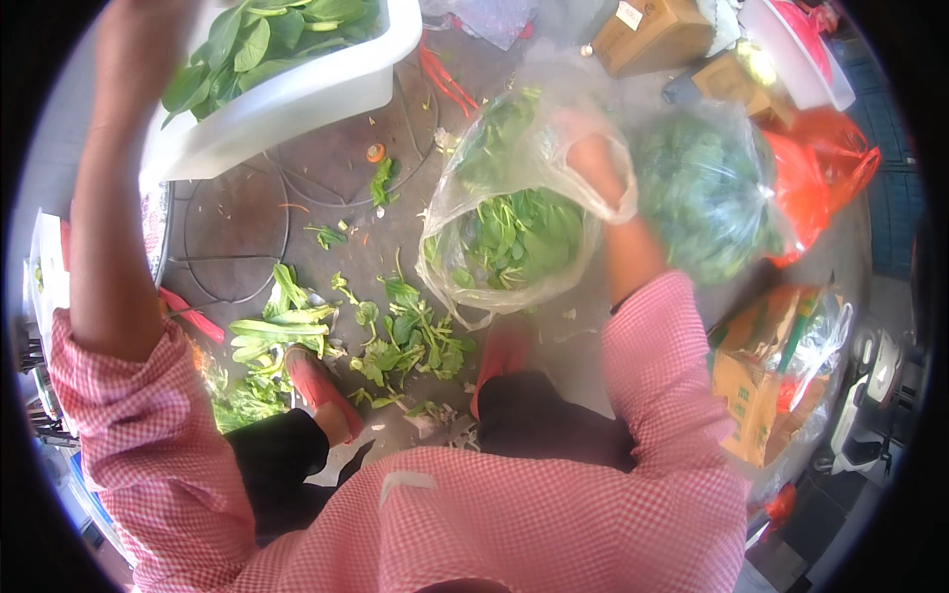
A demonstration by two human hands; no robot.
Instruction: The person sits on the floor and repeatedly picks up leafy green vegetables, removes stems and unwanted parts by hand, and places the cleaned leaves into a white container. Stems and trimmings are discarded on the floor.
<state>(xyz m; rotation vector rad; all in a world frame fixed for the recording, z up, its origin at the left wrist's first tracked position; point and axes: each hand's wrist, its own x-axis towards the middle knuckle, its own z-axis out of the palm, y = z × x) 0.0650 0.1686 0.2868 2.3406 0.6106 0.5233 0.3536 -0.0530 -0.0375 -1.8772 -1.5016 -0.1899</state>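
Note:
My left hand (148, 35) is at the top left, beside the white plastic tub (287, 119) of leafy greens (272, 40). It is smeared by motion and its fingers do not show clearly. My right hand (591, 158) is at the mouth of a clear plastic bag (442, 212), with a loop of the bag around the wrist. Blur and the film hide what its fingers do. Loose green leaves (524, 237) lie inside that bag.
Cut stems and leaves (405, 331) litter the floor around my red shoes (321, 385). On the right stand a full tied bag of greens (702, 193), a red bag (816, 178) and a cardboard box (756, 395). A thin cable (287, 203) loops below the tub.

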